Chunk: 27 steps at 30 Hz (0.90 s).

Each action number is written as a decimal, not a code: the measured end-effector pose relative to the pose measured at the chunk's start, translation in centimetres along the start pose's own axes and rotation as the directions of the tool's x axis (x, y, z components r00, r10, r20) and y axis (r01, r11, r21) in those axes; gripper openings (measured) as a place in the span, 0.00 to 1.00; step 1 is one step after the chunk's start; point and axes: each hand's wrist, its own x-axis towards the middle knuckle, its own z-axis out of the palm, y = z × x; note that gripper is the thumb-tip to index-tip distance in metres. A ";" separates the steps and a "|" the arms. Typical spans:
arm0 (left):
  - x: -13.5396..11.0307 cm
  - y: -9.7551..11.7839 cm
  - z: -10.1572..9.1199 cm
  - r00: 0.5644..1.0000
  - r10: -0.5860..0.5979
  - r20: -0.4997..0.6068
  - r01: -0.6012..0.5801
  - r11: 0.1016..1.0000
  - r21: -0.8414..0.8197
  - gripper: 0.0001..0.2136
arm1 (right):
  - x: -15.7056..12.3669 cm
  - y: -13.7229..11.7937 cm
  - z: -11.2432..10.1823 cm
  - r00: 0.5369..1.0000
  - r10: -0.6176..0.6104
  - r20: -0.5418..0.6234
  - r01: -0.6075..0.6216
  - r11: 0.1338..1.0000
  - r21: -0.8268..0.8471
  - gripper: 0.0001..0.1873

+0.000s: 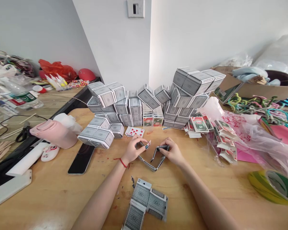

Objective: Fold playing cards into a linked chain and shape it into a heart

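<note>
My left hand (pixel 134 149) pinches one end of a folded strip of playing cards (pixel 148 164), which stands on its edge on the table in an angular, unclosed outline. Thumb and fingers of my right hand (pixel 171 150) grip the strip's other end, where it bends back inward. Just beyond my left hand lies a small pile of playing cards (pixel 134 131), a red-suited card face up on top. Nearer me rests a flat, joined piece made of cards (pixel 147 201) with grey patterned backs. Behind both hands stand many blocks built from cards (pixel 134 110), stacked against the wall.
At left are a black phone (pixel 82 159), a pink bottle (pixel 54 133) and a white computer mouse (pixel 50 152). To the right lie opened card boxes (pixel 224 140), plastic wrap (pixel 249 137) and a roll of yellow-green tape (pixel 273 187). A cardboard box (pixel 261 89) stands far right.
</note>
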 end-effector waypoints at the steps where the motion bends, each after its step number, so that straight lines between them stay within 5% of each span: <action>1: 0.1 0.0 0.1 1.000 -0.010 -0.009 0.010 1.000 0.012 0.07 | 0.0 0.0 -0.1 1.000 -0.001 0.004 0.001 1.000 0.003 0.04; 7: 0.1 -0.6 0.7 0.998 -0.019 -0.058 0.019 1.000 -0.005 0.04 | -0.1 0.0 -0.1 0.995 0.039 0.089 -0.053 0.985 0.162 0.13; 14: 0.1 -0.9 0.9 0.998 -0.043 -0.055 0.040 0.998 -0.046 0.05 | -0.5 -1.1 -0.1 0.977 -0.001 0.215 -0.026 0.992 0.123 0.08; 20: 0.1 -1.0 0.8 0.994 -0.068 -0.086 0.061 0.995 -0.083 0.06 | -0.2 0.2 -0.1 0.998 0.035 -0.047 -0.030 0.994 0.101 0.06; 27: -0.1 -1.2 0.7 0.999 -0.018 -0.050 0.011 0.990 -0.140 0.06 | 0.0 1.5 -1.0 0.952 0.098 -0.290 -0.086 0.995 0.053 0.07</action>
